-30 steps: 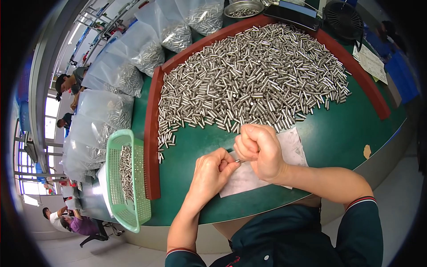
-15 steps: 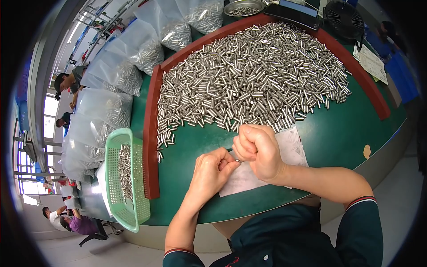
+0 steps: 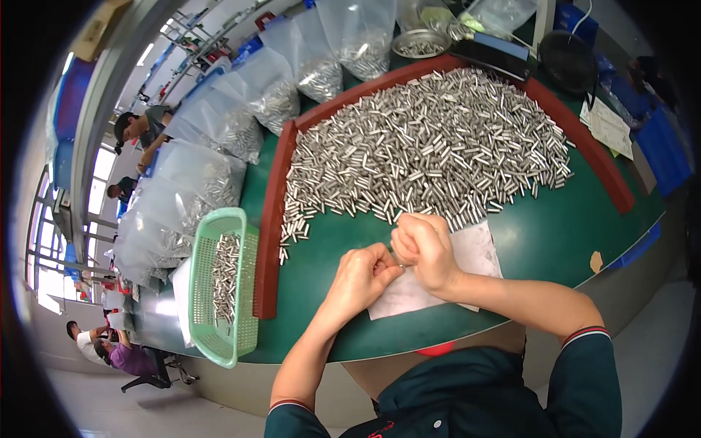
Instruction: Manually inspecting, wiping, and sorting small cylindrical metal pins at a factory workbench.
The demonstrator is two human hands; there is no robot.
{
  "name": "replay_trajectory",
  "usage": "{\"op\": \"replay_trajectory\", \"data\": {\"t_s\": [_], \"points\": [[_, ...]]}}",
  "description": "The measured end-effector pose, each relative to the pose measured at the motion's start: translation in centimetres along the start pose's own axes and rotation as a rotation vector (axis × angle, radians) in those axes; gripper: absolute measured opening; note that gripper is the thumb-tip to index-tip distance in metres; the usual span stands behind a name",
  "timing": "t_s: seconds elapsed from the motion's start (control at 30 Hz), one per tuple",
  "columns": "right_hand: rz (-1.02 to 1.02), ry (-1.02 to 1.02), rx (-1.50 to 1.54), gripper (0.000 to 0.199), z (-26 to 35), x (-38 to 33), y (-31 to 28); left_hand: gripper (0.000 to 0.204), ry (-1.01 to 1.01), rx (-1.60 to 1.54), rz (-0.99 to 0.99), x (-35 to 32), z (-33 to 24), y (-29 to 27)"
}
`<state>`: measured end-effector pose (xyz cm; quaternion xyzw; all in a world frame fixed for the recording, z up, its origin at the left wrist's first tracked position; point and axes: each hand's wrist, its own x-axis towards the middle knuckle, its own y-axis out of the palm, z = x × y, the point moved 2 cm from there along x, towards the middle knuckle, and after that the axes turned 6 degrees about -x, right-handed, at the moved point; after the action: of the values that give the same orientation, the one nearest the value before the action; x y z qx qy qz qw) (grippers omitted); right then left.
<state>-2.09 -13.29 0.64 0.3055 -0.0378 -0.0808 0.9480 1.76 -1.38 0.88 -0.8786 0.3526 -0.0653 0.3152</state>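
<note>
My left hand (image 3: 359, 279) pinches a small metal pin (image 3: 402, 266) between thumb and forefinger, with only its bright end showing. Against it, my right hand (image 3: 431, 255) is curled into a fist, and whatever is inside those fingers is hidden. Both hands meet over a smudged white sheet (image 3: 475, 255) lying on the green tabletop (image 3: 540, 241). Just beyond them spreads a large heap of short, shiny metal pins (image 3: 431, 146). To the left stands a pale green plastic basket (image 3: 250, 292) with more such pins in it.
A red-brown wooden rail (image 3: 269, 241) borders the heap. Clear plastic bags of pins (image 3: 212, 175) line the left side. A metal bowl (image 3: 421, 44), a dark flat device (image 3: 491, 60), a black fan (image 3: 568, 62) and papers (image 3: 607, 125) lie at the back. Other people (image 3: 124, 361) sit far left.
The whole view has shifted, so the table's things appear farther right and mostly lower. My hands keep nearly the same pose, the left fingertips still close against the right fist.
</note>
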Motion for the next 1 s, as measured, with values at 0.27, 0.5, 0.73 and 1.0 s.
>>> {"op": "replay_trajectory", "data": {"t_s": [0.27, 0.5, 0.73, 1.0], "points": [[0.281, 0.212, -0.137, 0.035, 1.2, 1.6, -0.6, 0.013, -0.189, -1.188, 0.135, 2.6, 2.5, -3.1], [0.32, 0.128, -0.014, 0.034, 1.0, 0.4, -2.2, 0.016, -0.166, -1.625, 0.004, 3.9, 4.1, -3.3], [0.305, 0.144, -0.033, 0.032, 1.3, 0.7, -2.6, 0.021, -0.257, -1.633, -0.104, 3.5, 4.4, -3.0], [0.271, 0.148, 0.064, 0.033, 1.3, 0.9, -3.1, 0.022, -0.293, -1.584, -0.143, 3.5, 4.2, -3.1]]}}
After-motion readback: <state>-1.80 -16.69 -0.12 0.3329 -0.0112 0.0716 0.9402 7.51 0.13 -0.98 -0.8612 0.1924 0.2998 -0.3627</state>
